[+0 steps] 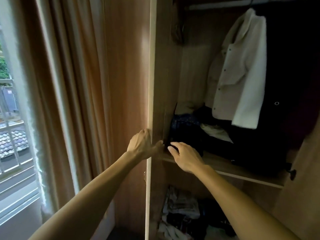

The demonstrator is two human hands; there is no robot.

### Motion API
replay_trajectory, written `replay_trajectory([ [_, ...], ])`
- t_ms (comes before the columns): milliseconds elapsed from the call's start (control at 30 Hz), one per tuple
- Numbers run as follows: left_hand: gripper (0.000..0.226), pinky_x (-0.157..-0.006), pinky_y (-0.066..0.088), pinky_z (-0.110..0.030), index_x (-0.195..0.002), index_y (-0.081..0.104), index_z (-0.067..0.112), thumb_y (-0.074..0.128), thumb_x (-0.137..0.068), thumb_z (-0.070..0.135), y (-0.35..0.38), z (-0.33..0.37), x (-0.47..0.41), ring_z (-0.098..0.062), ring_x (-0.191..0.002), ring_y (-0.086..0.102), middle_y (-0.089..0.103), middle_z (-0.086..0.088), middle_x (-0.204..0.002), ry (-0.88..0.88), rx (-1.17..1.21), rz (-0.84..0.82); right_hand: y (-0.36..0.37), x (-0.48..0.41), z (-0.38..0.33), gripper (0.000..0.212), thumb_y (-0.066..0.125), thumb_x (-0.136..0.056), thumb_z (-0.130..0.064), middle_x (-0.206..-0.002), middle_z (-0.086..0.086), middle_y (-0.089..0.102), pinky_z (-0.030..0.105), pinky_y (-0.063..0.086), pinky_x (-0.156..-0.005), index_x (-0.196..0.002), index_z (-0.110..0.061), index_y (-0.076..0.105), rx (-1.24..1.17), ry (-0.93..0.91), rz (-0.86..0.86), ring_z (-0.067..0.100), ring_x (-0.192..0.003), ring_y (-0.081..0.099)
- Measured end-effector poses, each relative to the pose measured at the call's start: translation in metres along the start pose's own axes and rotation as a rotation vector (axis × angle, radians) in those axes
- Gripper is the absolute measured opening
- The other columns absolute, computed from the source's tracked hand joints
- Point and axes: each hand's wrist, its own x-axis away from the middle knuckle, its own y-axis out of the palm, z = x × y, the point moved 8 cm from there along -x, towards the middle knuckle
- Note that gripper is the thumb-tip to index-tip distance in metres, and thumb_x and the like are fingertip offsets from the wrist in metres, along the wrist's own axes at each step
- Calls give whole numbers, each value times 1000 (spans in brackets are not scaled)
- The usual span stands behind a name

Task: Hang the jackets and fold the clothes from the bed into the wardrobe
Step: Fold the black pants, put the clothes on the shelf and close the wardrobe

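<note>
Two hands, nearly together: upright door edge (150,84) is gripped by left hand (143,143); dark clothes (225,149), lengthwise left-right, are touched by right hand (186,157), hold unclear.

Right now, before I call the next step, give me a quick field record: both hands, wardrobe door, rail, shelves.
left hand: grips the edge of the open wardrobe door
right hand: on the dark folded clothes at the left end of the shelf; grip unclear
rail: white jacket hanging, dark garment beside it
shelf: more clothes behind the dark folded ones
lower compartment: loose pile of clothes
left of wardrobe: curtain
</note>
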Motion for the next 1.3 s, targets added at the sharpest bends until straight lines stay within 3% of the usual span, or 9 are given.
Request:
replay_trajectory([
  [267, 66, -76, 49, -34, -137, 31, 16, 47, -88, 58, 54, 119, -3, -24, -103, 57, 50, -6, -130, 216, 49, -57, -38, 17, 96, 48, 30, -99, -50, -143, -5, 44, 31, 36, -101, -140, -27, 41, 45, 117, 89, 16, -129, 43],
  [433, 80, -96, 45, -39, -150, 6, 22, 44, -90, 58, 106, 183, -22, -28, -129, 43, 21, -5, -155, 321, 57, -172, -70, 30, 163, 47, 30, -100, -47, -143, -2, 45, 34, 37, -103, -140, -27, 41, 61, 174, 131, 18, -129, 43],
  [567, 78, -99, 44, -39, -150, 6, 22, 46, -91, 56, 141, 218, -43, -29, -133, 39, 15, -3, -157, 359, 78, -245, -86, 27, 208, 47, 29, -99, -50, -143, -4, 45, 33, 37, -103, -140, -29, 40, 45, 207, 146, 17, -130, 42],
  [700, 81, -113, 26, -40, -152, 2, 16, 44, -93, 52, 168, 231, -69, -25, -145, 15, 3, -4, -160, 359, 30, -298, -91, 17, 238, 47, 29, -99, -50, -143, -4, 44, 33, 37, -103, -140, -29, 40, 44, 220, 134, 16, -130, 42],
  [800, 82, -116, 24, -43, -152, 2, 16, 45, -92, 51, 185, 244, -87, -22, -147, 5, -1, -3, -160, 411, 13, -272, -90, 5, 253, 48, 29, -99, -49, -144, -4, 44, 31, 36, -103, -141, -28, 39, 48, 219, 142, 15, -131, 41],
  [967, 86, -114, 23, -51, -151, 1, 20, 52, -87, 45, 211, 249, -106, -20, -147, 0, -5, 0, -160, 479, -3, -228, -81, -22, 276, 48, 29, -99, -50, -143, -4, 44, 31, 36, -102, -141, -28, 39, 81, 257, 154, 15, -130, 42],
  [1300, 95, -117, 13, -50, -151, -9, 18, 58, -85, 33, 260, 274, -155, -24, -146, -9, -17, 1, -158, 509, 68, -319, -79, -61, 313, 48, 30, -99, -49, -142, -3, 46, 32, 38, -103, -140, -27, 41, 126, 347, 158, 16, -128, 44],
])
